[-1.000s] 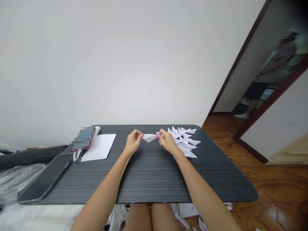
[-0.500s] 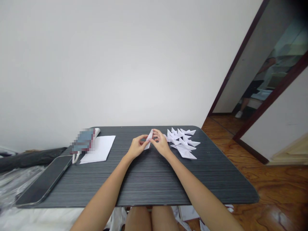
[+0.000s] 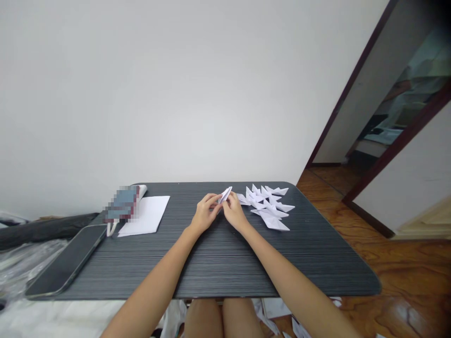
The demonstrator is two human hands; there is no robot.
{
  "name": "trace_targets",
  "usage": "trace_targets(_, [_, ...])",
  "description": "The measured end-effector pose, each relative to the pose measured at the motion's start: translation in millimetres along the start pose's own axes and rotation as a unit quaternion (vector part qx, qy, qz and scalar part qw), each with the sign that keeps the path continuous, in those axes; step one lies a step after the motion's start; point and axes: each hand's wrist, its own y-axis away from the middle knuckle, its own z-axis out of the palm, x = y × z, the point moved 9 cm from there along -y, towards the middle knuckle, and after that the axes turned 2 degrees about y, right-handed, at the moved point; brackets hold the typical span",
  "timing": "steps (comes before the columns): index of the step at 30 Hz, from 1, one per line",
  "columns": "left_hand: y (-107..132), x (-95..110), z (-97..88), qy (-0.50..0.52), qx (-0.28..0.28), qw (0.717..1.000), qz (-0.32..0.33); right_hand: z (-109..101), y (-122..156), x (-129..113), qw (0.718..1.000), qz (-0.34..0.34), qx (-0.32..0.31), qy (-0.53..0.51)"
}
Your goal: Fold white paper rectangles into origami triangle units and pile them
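Note:
Between my two hands is a small folded white paper piece point(image 3: 225, 194), its point tilted up and to the right. My left hand point(image 3: 206, 213) pinches it from the left with thumb and fingers. From the right, the fingers of my right hand point(image 3: 234, 212) close on its lower part, and the fingertips hide some of the folds. Just right of my right hand lies a group of folded white paper boats point(image 3: 269, 206), several of them overlapping on the dark table point(image 3: 232, 263).
A stack of white paper sheets point(image 3: 150, 216) lies on the left, partly under a blurred-out object point(image 3: 122, 204) with a white cable point(image 3: 111, 229). A black phone-like slab point(image 3: 68, 263) sits at the table's left edge. Papers point(image 3: 276, 308) lie below the table. A doorway stands right.
The folded paper has turned, its tip now leaning further right. My right hand's fingers have come down closer around it. The person in the doorway is less visible.

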Motion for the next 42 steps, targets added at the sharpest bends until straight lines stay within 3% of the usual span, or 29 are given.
trace_targets(8, [1.1,1.8,3.5,-0.044,0.016,0.999,-0.007,-6.5,3.0,-1.1,0.992,0.001,0.037,0.120])
trace_targets(12, [1.0,-4.5,-3.9,-0.110,0.046,0.992,-0.033,-4.1,4.0,-5.0,0.988,-0.003,-0.004,0.157])
trace_targets(16, [1.3,-13.9,-6.0,-0.161,0.031,0.985,-0.059,-0.4,8.7,-11.3,0.991,-0.007,-0.043,0.124])
trace_targets(20, [1.4,-21.7,-4.7,-0.070,0.027,0.994,-0.076,-3.6,8.0,-3.9,0.996,0.038,-0.057,0.061])
trace_targets(23, [1.6,-37.4,-8.7,0.071,0.061,0.986,-0.138,-5.8,2.2,4.5,0.995,0.073,-0.068,-0.018])
trace_targets(27, [1.0,-52.9,-7.9,0.268,0.077,0.937,-0.209,-7.1,-6.5,2.6,0.984,0.069,-0.085,-0.140])
trace_targets(31, [1.3,-55.1,-10.8,0.376,0.105,0.890,-0.237,-11.4,-10.2,-3.5,0.977,0.051,-0.092,-0.188])
trace_targets(34, [3.0,-53.7,-11.9,0.393,0.120,0.878,-0.246,-14.2,-9.9,-6.9,0.982,0.034,-0.096,-0.157])
trace_targets(39, [4.3,-50.1,-5.0,0.325,0.095,0.907,-0.251,-12.0,-3.8,-23.1,0.990,-0.057,-0.118,-0.051])
trace_targets(42, [1.5,-46.1,-3.6,0.298,0.088,0.924,-0.221,-9.7,-2.0,-26.9,0.987,-0.074,-0.128,-0.057])
